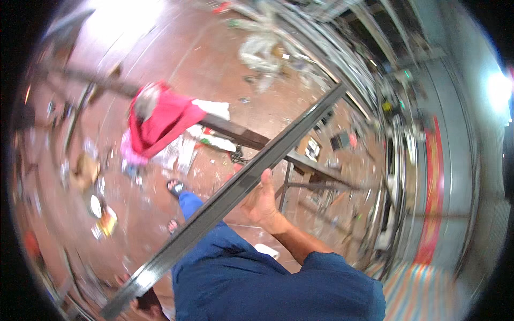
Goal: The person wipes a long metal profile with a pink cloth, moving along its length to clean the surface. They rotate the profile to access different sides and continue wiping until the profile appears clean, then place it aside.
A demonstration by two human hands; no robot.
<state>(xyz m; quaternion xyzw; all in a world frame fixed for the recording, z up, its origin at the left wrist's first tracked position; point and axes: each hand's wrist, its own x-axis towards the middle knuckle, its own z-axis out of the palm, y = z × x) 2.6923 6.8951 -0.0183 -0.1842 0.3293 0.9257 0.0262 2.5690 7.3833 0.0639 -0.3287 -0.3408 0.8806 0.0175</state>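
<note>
The reddish-brown tiled floor (182, 59) is strewn with litter (259, 52); a white light (499, 90) is seen against the grey wall (458, 160).

A bright red cloth (174, 113) hangs over a long dark beam (241, 135). The red-brown floor (206, 67) is very messy. On the left lie a crumpled brown scrap (85, 171) and a yellow and white packet (107, 221). A heap of see-through plastic (258, 52) sits near the top. On the right, a red and gold strip (432, 198) runs down a grey wall (459, 182), just above a striped sheet (420, 291), and a white light (499, 90) shines brightly
</note>
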